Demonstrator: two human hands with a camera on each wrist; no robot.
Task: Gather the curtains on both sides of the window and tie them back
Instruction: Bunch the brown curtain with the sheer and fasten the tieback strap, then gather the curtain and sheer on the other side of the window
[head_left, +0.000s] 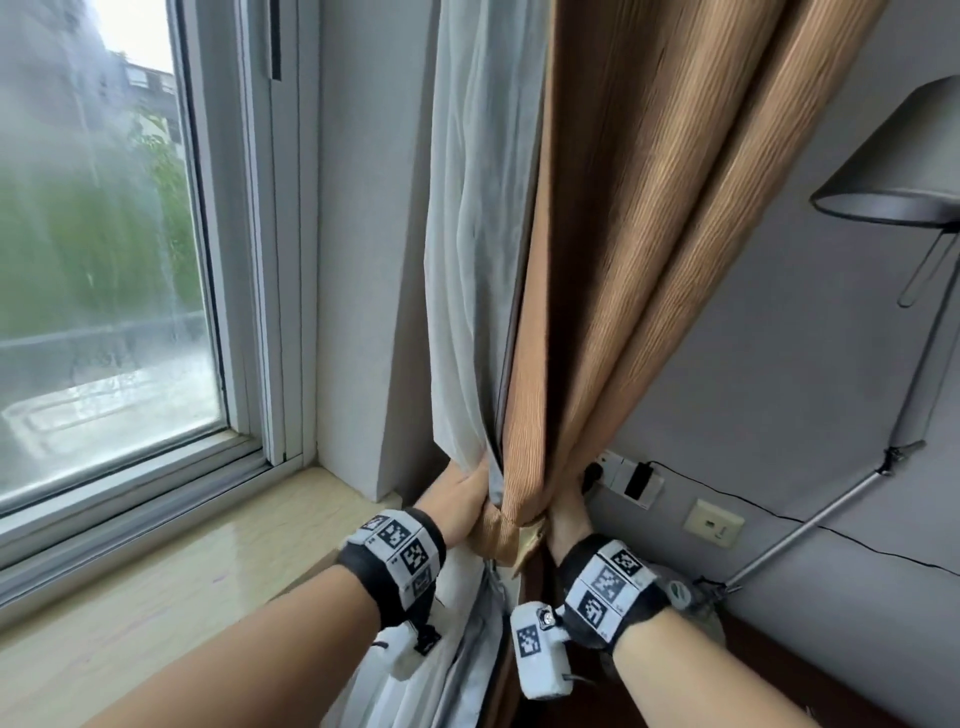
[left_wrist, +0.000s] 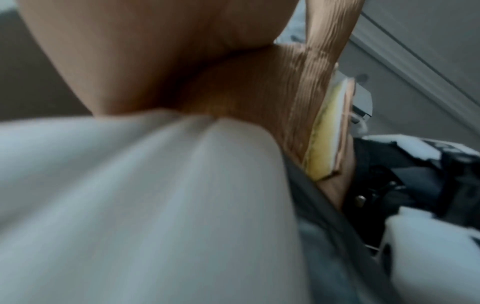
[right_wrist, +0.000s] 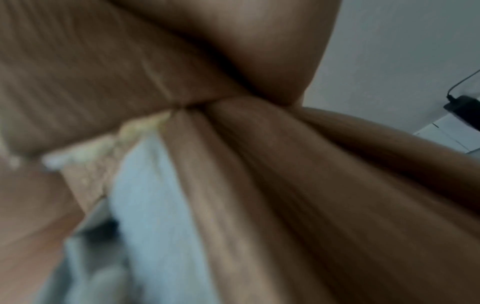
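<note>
— Whereabouts of the curtains?
— Right of the window (head_left: 104, 260). Brown curtain (head_left: 639, 249) and white curtain (head_left: 478, 208), hanging long and upright, drawn in to a narrow waist low down, just past the end of the windowsill (head_left: 208, 561). Other side of the window out of view.
— Left hand (head_left: 460, 499)?
— On the window side of that waist, touching it. Fingers (head_left: 482, 488) clenched on the band (head_left: 501, 535), laid sideways across the front of the bundle, at right angles to the hang of the cloth. Yellow-lined end poking out toward the right.
— Right hand (head_left: 569, 512)?
— Reaches in on the wall side, just beside that loose end, so nearer to it than the left. Fingers buried behind the brown folds; impossible to tell whether clenched or slack.
— Next, probably?
— Carry the band round the back and join its ends. Hinges on passing it across the bundle, never along it.
— Anything in the way?
— Socket (head_left: 613, 467) with a black plug and cable close behind the right hand. Lamp (head_left: 893, 166) on a slanting arm further along the wall, well apart. Some risk of white folds slipping loose below the grip.
</note>
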